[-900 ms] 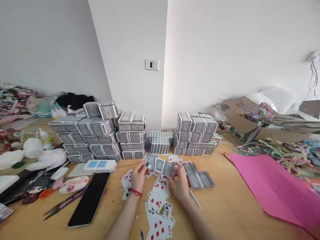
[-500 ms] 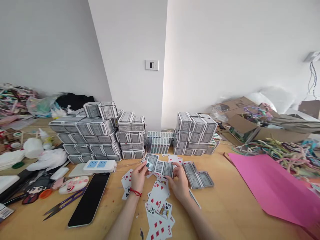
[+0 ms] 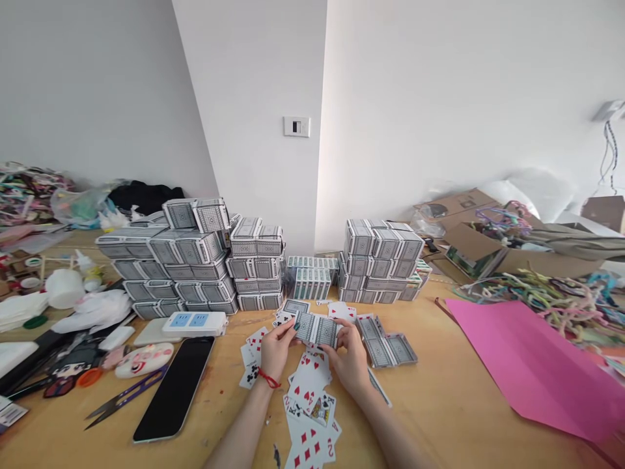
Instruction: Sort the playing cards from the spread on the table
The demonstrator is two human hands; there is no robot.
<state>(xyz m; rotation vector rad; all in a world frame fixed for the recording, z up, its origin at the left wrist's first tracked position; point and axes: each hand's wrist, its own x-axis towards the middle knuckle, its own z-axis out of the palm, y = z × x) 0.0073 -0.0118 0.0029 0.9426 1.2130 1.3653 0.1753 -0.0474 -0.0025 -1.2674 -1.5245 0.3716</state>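
My left hand (image 3: 275, 352), with a red string bracelet at the wrist, pinches the left edge of a piece made of playing cards (image 3: 324, 331). On the other edge, my right hand (image 3: 351, 357) grips the same piece. Its grey patterned backs face me, with a pale seam down the middle. Beneath and in front of my hands lie loose face-up playing cards (image 3: 307, 380), hearts, diamonds and a king among them. Just right of my right hand rests a folded card structure (image 3: 383, 345). A single grey-backed card (image 3: 296, 306) lies behind my left fingertips.
Stacked card-built blocks stand at the back left (image 3: 200, 267), the middle (image 3: 256, 267) and the right (image 3: 383, 260). Between them are packed card decks (image 3: 311, 283). A phone (image 3: 174, 391), thread snips (image 3: 122, 398) and power strip (image 3: 195, 323) lie left; pink paper (image 3: 537, 371) lies right.
My left hand has shifted slightly right and now pinches the left edge of the card piece. The grey-backed card behind it shows apart from my fingers. My right hand has stayed nearly still.
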